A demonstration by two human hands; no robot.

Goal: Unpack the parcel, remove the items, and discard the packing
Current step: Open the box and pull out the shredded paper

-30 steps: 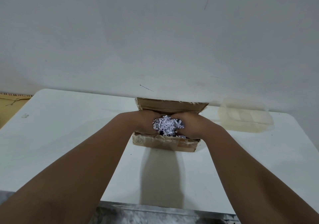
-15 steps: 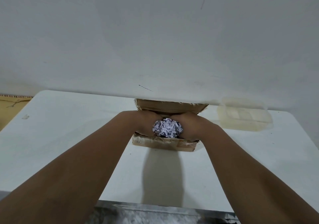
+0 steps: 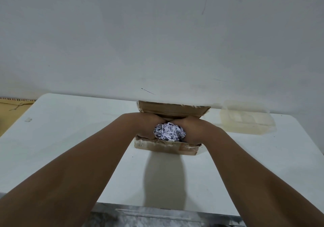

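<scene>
An open brown cardboard box (image 3: pixel 164 147) stands on the white table (image 3: pixel 70 139) against the wall, its back flap upright. A clump of shredded white paper (image 3: pixel 169 132) sits in the box opening. My left hand (image 3: pixel 147 127) cups the clump from the left and my right hand (image 3: pixel 191 128) cups it from the right, fingers curled round it and meeting behind it. The inside of the box below the paper is hidden.
A clear plastic tray (image 3: pixel 247 123) lies at the back right of the table by the wall. A brown cardboard sheet (image 3: pixel 12 109) lies past the table's left edge. The grey floor (image 3: pixel 157 216) shows below the near edge.
Both hands have closed in, gathering the loose shredded paper into a tighter, rounder clump and raising it slightly within the box opening.
</scene>
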